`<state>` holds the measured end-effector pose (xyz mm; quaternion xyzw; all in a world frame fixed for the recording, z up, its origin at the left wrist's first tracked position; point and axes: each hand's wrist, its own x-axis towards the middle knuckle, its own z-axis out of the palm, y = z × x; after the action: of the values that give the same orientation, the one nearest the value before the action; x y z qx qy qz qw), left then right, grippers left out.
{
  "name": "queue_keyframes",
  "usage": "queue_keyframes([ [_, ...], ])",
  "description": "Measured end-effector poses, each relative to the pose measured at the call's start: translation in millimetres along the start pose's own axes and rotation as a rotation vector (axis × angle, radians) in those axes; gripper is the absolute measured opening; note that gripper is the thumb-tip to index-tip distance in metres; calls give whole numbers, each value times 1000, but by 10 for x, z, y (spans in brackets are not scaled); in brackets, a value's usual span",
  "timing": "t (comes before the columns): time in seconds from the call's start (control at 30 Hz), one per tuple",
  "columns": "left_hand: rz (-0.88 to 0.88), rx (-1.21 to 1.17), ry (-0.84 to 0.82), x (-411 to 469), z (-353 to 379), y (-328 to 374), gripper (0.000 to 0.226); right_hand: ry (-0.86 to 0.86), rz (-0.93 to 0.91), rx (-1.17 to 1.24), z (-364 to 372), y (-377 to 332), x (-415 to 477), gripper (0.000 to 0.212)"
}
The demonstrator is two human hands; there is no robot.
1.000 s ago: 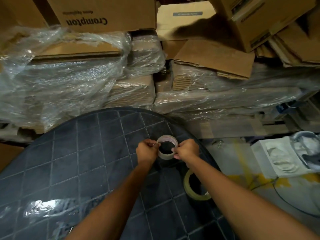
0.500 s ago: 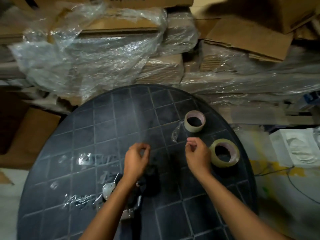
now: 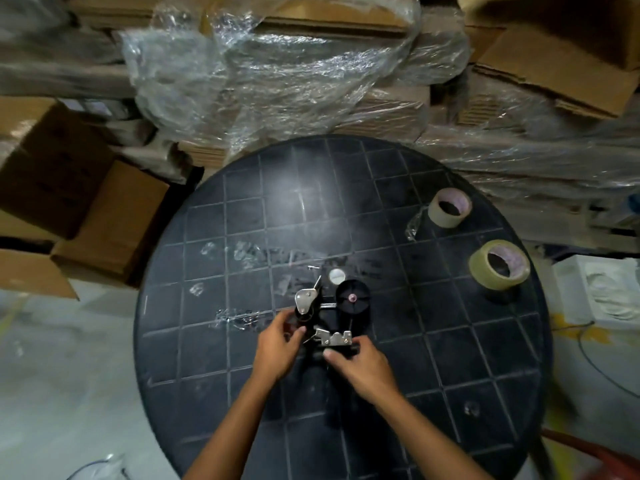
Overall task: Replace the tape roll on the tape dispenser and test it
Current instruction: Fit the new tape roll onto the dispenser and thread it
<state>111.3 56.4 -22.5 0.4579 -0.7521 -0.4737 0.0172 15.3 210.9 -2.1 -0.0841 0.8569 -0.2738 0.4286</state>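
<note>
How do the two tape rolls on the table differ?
The far roll is nearly spent, a thin pale band on its core; the near roll is thicker with yellowish tape. The far roll trails a loose clear strip; the near one does not. Both lie flat, untouched, near the table's right edge.
</note>
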Motion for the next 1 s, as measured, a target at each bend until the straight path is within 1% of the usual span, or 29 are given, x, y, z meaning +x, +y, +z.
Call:
queue_keyframes([
  [0.07,-37,-102,-27,-15,11,5,36,-40,-9,-61,114,-18,-86,75],
  [0.17,-60,-216,-24,15,1,-29,37,4,-25,-81,183,-64,-104,76],
  [0.3,-58,-377,-10,60,-37,-56,28,72,-89,-47,129,-218,46,85],
  [0.33,-35,-375,-3,72,-41,-37,27,85,-106,-40,109,-266,108,85],
  [0.43,77,-261,-7,107,-3,43,24,83,-113,-51,17,-374,236,76],
  [0.53,101,-119,28,171,10,130,17,47,-120,-53,-54,-381,304,71],
  [0.6,158,52,68,217,14,199,16,24,-144,-61,-106,-353,323,70],
  [0.67,260,256,148,229,49,338,20,30,-146,5,-200,-317,348,67],
  [0.73,362,403,257,240,117,515,21,81,-130,96,-374,-284,375,61],
  [0.8,427,487,296,310,217,672,25,152,-110,174,-634,-235,420,53],
  [0.9,515,509,247,509,474,898,27,296,-96,249,-1150,-130,510,39],
  [1.0,663,527,119,634,885,1247,27,468,-83,291,-1711,31,612,26],
])
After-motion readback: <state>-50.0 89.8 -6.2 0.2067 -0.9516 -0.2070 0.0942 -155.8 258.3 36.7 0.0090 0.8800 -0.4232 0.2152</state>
